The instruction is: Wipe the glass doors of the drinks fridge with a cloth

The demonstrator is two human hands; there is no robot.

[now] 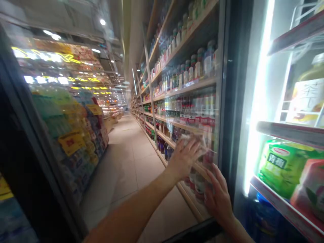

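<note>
My left hand reaches forward with its fingers stretched out against the glass door of a lit cooler, close to the door's dark frame. It is slightly blurred and nothing shows in it. My right hand lies flat lower down, fingers stretched up beside the same frame, holding nothing. Through the glass I see an aisle with shelves of bottles.
The cooler's inside is at the right, with a green drink pack, a white-labelled bottle and blue-capped bottles on red-edged shelves. Stacked goods with yellow price signs line the aisle's left. The tiled floor runs far ahead.
</note>
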